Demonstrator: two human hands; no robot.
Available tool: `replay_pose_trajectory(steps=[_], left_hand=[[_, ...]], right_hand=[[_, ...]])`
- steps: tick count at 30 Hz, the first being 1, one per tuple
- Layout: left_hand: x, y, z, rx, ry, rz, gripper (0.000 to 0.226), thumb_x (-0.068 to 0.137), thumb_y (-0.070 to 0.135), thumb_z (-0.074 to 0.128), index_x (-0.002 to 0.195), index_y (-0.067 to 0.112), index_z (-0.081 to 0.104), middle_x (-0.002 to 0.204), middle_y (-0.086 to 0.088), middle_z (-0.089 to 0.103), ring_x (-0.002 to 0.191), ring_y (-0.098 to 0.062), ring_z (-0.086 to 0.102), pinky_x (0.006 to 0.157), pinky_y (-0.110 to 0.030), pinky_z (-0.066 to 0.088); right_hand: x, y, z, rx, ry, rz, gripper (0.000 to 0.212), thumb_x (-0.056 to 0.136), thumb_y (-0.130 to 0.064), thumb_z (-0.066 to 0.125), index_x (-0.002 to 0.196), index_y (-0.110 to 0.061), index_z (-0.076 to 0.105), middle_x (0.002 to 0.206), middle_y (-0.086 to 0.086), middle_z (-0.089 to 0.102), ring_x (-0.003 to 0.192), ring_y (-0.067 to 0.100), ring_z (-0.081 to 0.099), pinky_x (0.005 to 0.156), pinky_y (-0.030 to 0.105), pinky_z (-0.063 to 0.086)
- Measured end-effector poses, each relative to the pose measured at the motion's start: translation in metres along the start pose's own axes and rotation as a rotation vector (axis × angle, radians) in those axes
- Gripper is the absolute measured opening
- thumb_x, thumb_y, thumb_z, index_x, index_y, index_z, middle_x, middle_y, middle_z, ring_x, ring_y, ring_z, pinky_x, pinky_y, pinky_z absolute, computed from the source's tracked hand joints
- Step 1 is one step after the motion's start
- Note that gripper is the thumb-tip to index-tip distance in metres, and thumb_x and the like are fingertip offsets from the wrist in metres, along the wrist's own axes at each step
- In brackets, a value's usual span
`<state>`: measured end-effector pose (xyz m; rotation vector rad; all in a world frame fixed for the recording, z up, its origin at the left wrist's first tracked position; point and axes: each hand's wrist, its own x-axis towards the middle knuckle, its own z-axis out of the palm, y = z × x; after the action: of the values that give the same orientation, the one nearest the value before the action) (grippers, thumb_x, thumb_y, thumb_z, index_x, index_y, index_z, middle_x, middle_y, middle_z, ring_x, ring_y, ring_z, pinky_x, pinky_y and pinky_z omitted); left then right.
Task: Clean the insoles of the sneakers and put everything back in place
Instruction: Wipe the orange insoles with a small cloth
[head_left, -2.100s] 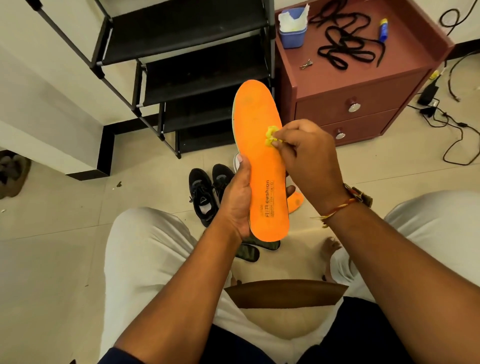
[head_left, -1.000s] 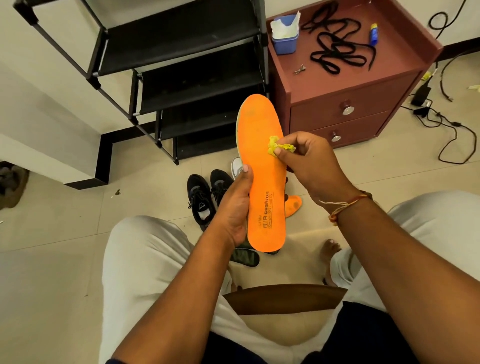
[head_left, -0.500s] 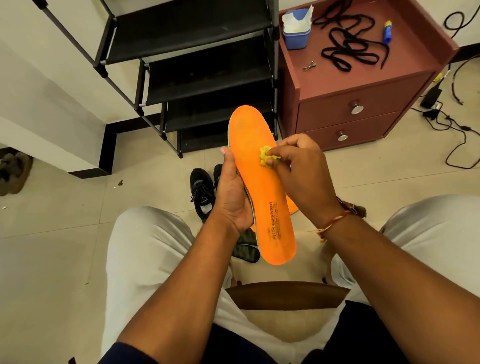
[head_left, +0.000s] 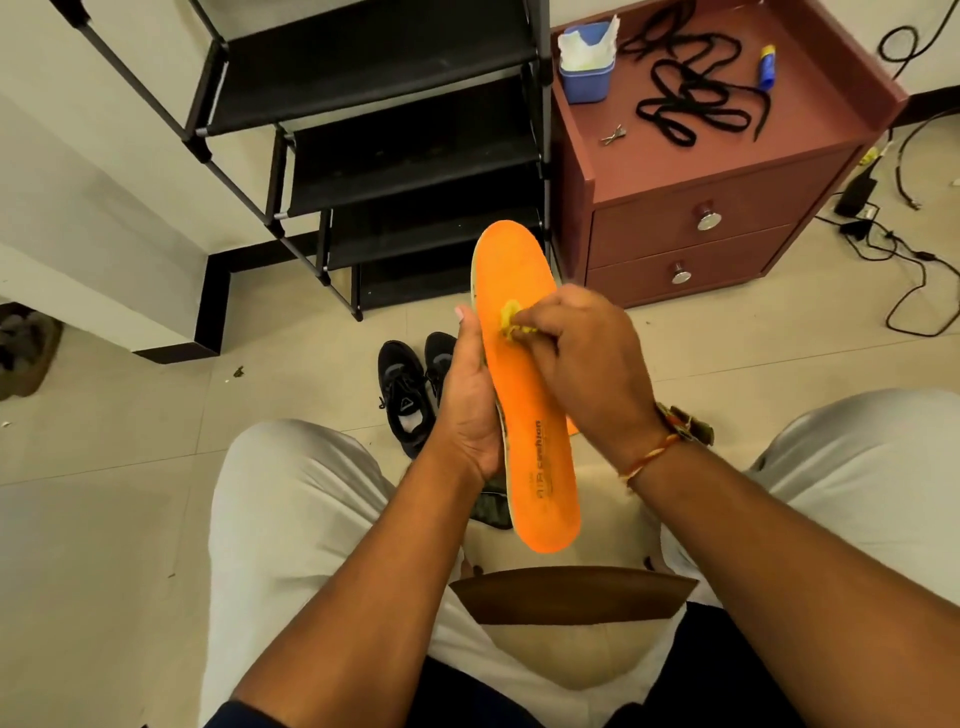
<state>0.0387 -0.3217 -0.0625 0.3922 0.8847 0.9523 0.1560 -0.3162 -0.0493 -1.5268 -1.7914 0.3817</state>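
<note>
Orange insole (head_left: 519, 395) in the air between the knees, printed face up, toe end pointing away, heel end toward the body. Gripped along its left edge by the left hand (head_left: 467, 410), palm cupped against the middle, thumb up along the rim. Pressed onto its upper half, a small yellow wad of cloth (head_left: 511, 322), pinched in the curled fingers of the right hand (head_left: 587, 364).

Just left of the insole and lower, on the tiled floor, a pair of black sneakers (head_left: 408, 395), side by side, partly hidden by the left hand. Beyond the insole's toe end, a black shoe rack (head_left: 395, 156). Right of the toe end, a red-brown cabinet (head_left: 701, 166) with two drawers. On its top, black laces (head_left: 691, 98) in a loose heap, a blue tub (head_left: 587, 78) stuffed with white tissue, a blue-and-yellow tube (head_left: 767, 65), and a small metal item (head_left: 613, 135) too small to identify. Far right of the insole, black cables (head_left: 904, 275) on the floor. Below the heel end, close to the body, a brown wooden edge (head_left: 571, 595).
</note>
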Motion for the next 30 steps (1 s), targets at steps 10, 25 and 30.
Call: replay_pose_trajectory(steps=[10, 25, 30], left_hand=[[-0.001, 0.0, 0.0, 0.144, 0.053, 0.006, 0.076, 0.097, 0.072, 0.021, 0.137, 0.018, 0.056, 0.13, -0.014, 0.067, 0.121, -0.032, 0.064, 0.101, -0.049, 0.052], [-0.002, -0.006, 0.001, 0.243, 0.028, -0.066, 0.073, 0.094, 0.07, 0.024, 0.143, 0.022, 0.05, 0.125, -0.015, 0.069, 0.107, -0.034, 0.07, 0.085, -0.049, 0.058], [-0.001, -0.004, -0.001, 0.314, 0.043, 0.018, 0.056, 0.103, 0.058, 0.019, 0.128, 0.027, 0.059, 0.109, -0.005, 0.076, 0.098, -0.022, 0.074, 0.074, -0.039, 0.063]], right_hand=[[-0.004, -0.006, -0.003, 0.091, -0.008, 0.057, 0.015, 0.092, -0.024, 0.069, 0.105, -0.022, 0.078, 0.1, 0.0, 0.073, 0.09, 0.016, 0.065, 0.085, 0.037, 0.056], [0.009, 0.013, -0.011, 0.051, 0.091, 0.115, 0.019, 0.092, -0.024, 0.07, 0.107, -0.017, 0.077, 0.101, 0.004, 0.072, 0.09, 0.017, 0.065, 0.081, 0.034, 0.057], [0.0, -0.005, -0.004, 0.125, 0.031, 0.01, 0.017, 0.093, -0.021, 0.067, 0.107, -0.019, 0.077, 0.098, 0.002, 0.071, 0.089, 0.017, 0.064, 0.079, 0.034, 0.056]])
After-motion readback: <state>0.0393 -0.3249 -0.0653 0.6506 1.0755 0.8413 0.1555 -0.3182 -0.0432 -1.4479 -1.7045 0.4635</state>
